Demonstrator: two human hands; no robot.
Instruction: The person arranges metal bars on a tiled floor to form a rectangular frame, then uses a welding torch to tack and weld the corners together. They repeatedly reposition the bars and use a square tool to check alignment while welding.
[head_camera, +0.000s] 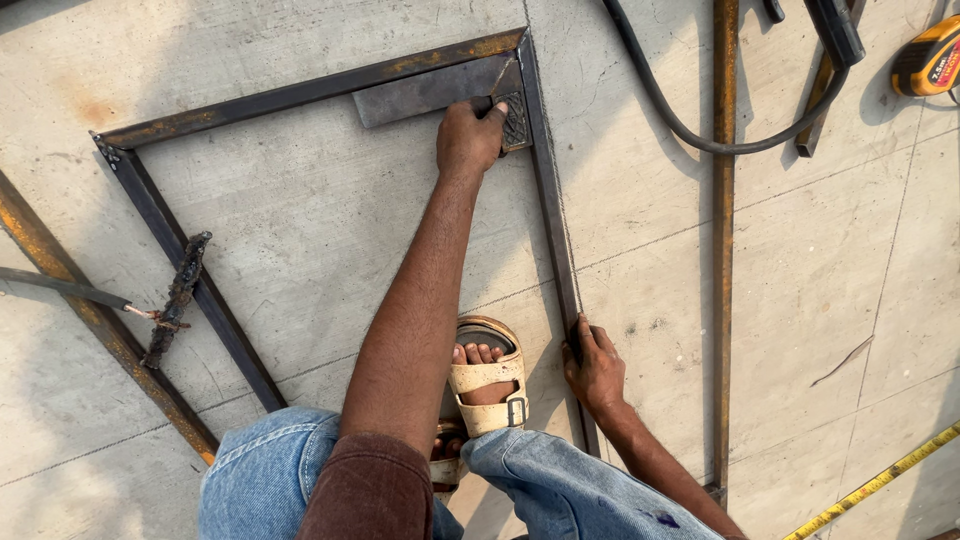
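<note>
A dark steel frame (300, 95) lies on the concrete floor, its bars meeting at a corner at the upper middle. A flat metal square (420, 92) sits inside that corner. My left hand (468, 138) presses down on the square's short leg, fingers curled over it, thumb toward the frame's right bar. My right hand (595, 368) grips that right bar (550, 210) lower down, thumb wrapped over it. My foot in a tan sandal (487, 378) rests inside the frame between my arms.
A rusty bar (722, 250) runs vertically right of the frame, another (90, 305) diagonally at left. A slag-crusted clamp (178, 295) on a cable sits on the frame's left bar. A black cable (690, 135), a yellow tape measure (930, 60) and a yellow tape blade (880, 480) lie at right.
</note>
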